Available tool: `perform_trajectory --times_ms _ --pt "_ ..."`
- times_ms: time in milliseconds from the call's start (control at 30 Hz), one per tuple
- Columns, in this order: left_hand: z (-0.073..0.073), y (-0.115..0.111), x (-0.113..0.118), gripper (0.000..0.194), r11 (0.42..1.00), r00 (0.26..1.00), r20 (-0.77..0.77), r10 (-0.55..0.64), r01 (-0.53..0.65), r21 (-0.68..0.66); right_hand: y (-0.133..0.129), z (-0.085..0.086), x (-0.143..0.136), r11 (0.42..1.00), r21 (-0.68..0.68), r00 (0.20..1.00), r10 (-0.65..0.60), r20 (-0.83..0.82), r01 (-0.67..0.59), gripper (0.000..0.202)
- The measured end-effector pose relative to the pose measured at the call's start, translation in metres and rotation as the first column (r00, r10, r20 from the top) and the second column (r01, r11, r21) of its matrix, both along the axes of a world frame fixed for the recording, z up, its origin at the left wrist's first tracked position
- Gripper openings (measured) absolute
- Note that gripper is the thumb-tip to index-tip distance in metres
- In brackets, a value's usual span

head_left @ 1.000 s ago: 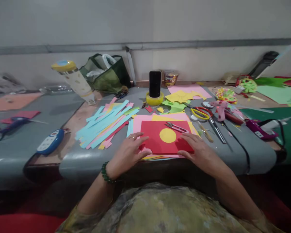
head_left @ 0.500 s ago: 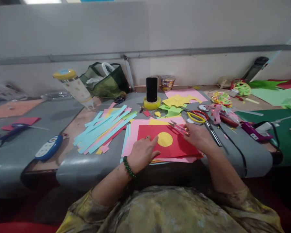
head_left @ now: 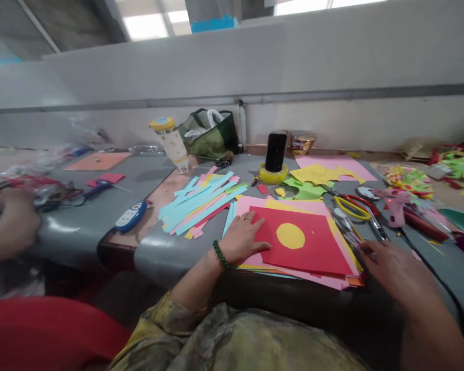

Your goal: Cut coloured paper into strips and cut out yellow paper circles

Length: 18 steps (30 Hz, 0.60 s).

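Observation:
My left hand (head_left: 244, 238), with a ring and a green bead bracelet, lies with its fingers spread on the left edge of a red sheet of paper (head_left: 317, 257). A yellow paper circle (head_left: 290, 236) lies flat on that sheet. Beneath is a stack of coloured paper (head_left: 301, 202), pink on top. Just right of the stack, my right hand (head_left: 390, 268), a little blurred, has its fingers closed at the handles of a small pair of scissors (head_left: 350, 230), whose blades point away from me.
Coloured paper strips (head_left: 204, 203) lie left of the stack. Behind stand a phone (head_left: 276, 152) on a yellow tape roll (head_left: 272, 174) and a tumbler (head_left: 171, 144). Yellow-handled scissors (head_left: 351, 208) and a pink glue gun (head_left: 396, 203) lie to the right. Another person's arm (head_left: 13, 221) is at far left.
My right hand has moved the scissors from above the red sheet to the right side of the stack. My left hand stays on the sheet. The view has turned left, revealing another person's arm.

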<state>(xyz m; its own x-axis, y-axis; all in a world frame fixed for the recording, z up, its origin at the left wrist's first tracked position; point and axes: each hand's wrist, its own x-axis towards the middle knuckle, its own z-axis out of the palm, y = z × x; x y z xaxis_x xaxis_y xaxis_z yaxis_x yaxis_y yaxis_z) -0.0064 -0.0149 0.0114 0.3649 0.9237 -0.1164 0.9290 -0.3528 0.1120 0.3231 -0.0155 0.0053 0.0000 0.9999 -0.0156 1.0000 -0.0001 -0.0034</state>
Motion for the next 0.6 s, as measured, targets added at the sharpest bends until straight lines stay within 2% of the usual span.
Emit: perform_trajectory --times_ms 167,267,367,500,600 --pt "0.005 0.004 -0.035 0.041 0.994 0.998 -0.010 0.068 -0.067 0.090 0.006 -0.021 0.005 0.961 0.247 0.986 0.149 -0.072 -0.128 0.026" --pt "0.011 0.006 -0.052 0.036 0.993 0.997 0.018 0.074 -0.075 0.090 0.002 -0.020 -0.004 0.926 0.331 0.954 0.248 -0.170 -0.182 0.036" --pt "0.017 0.009 -0.046 0.039 0.997 0.999 0.028 -0.021 0.019 0.080 0.000 -0.010 -0.028 0.920 0.233 0.898 0.367 -0.241 -0.314 0.038" --pt "0.026 0.020 -0.015 0.041 0.983 0.982 -0.017 -0.186 0.186 0.002 0.010 0.008 -0.058 0.918 0.056 0.891 0.394 -0.227 -0.392 0.030" --pt "0.027 0.031 0.003 0.045 0.956 0.955 -0.042 -0.294 0.293 -0.021 0.023 0.019 -0.070 0.913 -0.052 0.904 0.390 -0.175 -0.404 0.030"
